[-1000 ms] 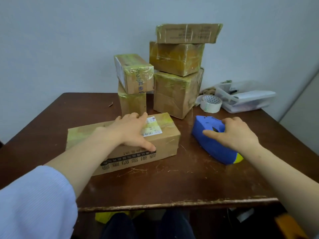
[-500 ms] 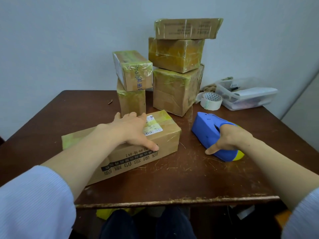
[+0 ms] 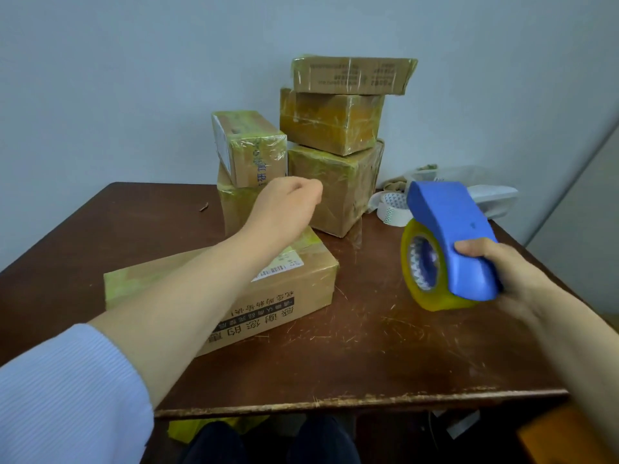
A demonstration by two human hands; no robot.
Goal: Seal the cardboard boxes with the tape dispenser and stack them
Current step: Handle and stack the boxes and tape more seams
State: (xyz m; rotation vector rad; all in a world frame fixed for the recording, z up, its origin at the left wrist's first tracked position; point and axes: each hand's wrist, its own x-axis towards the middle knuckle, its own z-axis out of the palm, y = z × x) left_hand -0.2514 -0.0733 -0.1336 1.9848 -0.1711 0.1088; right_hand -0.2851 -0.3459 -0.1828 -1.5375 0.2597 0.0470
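My left arm hides part of the long brown cardboard box point(image 3: 268, 296) lying on the dark wooden table point(image 3: 368, 356). My left hand point(image 3: 288, 205) is up above it, curled into a loose fist with nothing in it. My right hand point(image 3: 502, 272) squeezes the blue tape dispenser point(image 3: 449, 229), lifted up, its yellow tape roll point(image 3: 425, 272) facing left.

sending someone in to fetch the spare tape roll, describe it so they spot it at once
On the brown table, look right of the tall box stack, before the clear plastic bin. The spare tape roll lies flat there: white, loose, unlike the yellow roll in the blue dispenser.
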